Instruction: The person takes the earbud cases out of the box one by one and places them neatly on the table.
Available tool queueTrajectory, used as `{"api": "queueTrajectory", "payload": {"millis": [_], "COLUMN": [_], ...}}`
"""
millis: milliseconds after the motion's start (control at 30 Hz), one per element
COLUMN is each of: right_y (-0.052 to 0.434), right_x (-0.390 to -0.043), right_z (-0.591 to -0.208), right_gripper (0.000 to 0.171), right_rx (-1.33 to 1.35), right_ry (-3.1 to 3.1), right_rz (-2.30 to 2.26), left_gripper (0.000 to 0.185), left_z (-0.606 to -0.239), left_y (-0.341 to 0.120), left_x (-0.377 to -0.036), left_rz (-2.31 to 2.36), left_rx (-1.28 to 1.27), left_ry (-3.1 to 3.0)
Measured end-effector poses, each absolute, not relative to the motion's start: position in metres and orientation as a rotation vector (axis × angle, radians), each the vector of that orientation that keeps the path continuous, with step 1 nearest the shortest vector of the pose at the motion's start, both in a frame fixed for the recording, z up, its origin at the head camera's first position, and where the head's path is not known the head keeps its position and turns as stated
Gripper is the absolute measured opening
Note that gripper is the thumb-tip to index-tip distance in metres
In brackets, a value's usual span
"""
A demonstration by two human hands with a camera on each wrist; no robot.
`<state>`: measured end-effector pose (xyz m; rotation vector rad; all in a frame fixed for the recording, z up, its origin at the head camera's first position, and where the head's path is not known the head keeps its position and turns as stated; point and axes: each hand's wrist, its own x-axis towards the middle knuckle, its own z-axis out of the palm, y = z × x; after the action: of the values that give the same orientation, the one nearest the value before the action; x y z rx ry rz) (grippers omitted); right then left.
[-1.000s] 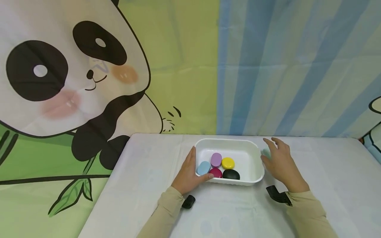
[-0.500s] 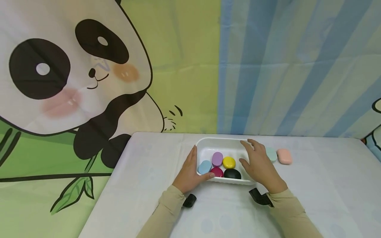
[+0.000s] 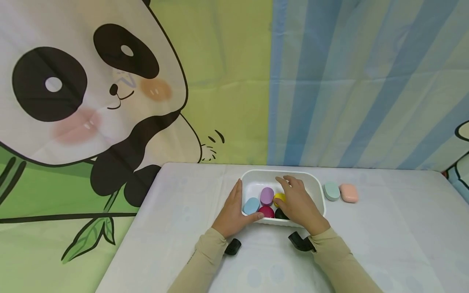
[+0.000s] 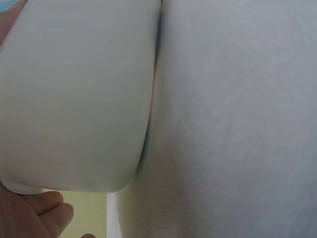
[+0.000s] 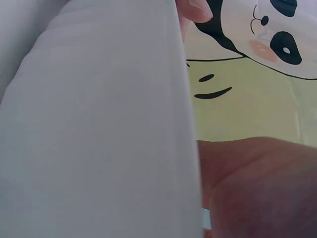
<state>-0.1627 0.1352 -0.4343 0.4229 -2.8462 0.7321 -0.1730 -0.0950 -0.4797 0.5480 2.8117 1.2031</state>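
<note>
A white tray [image 3: 318, 191] sits at mid-table and holds several smooth oval pieces: blue [image 3: 251, 206], purple [image 3: 266, 196], yellow [image 3: 277, 196], magenta [image 3: 266, 211] and black [image 3: 279, 214]. My left hand [image 3: 234, 207] lies against the tray's left wall with straight fingers, its thumb along the front rim. My right hand [image 3: 294, 197] is over the tray with loosely spread fingers, covering part of the yellow and black pieces. Whether it touches them is hidden. The left wrist view is filled by the tray wall [image 4: 74, 99], and the right wrist view by the tray wall [image 5: 99, 129] and my palm [image 5: 257, 188].
A mint oval piece [image 3: 332, 191] and a pink one [image 3: 348, 193] lie on the white tablecloth [image 3: 395, 228] just right of the tray. A panda and striped backdrop [image 3: 234, 81] hangs behind the table's far edge. The table drops off at the left edge.
My right hand moved left from beside the tray's right end to over the pieces inside it, uncovering the mint and pink pieces. The left hand and tray stayed put.
</note>
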Motion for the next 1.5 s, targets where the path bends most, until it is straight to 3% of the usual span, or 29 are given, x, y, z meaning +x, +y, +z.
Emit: {"api": "queueTrajectory", "payload": {"millis": [600,1233,1500], "right_y": [0.109,0.102,0.101], "right_x": [-0.175,-0.185,-0.185], "right_z": [-0.445,-0.449,-0.45], "right_gripper": [0.057,0.06,0.053], "right_rx": [0.462,0.537,0.548], "right_ry": [-2.874,-2.964,-2.974], "right_rz": [0.7,0.535,0.569], "left_gripper": [0.125,0.128,0.128], "left_z": [-0.48,-0.479,-0.481], "left_y": [-0.096,-0.096,-0.096], "left_x": [-0.175,-0.174,-0.174], "left_rz": [1.206,1.202,1.18], "left_rx": [0.576,0.561,0.557], "left_ry": [2.817,2.812,2.818]}}
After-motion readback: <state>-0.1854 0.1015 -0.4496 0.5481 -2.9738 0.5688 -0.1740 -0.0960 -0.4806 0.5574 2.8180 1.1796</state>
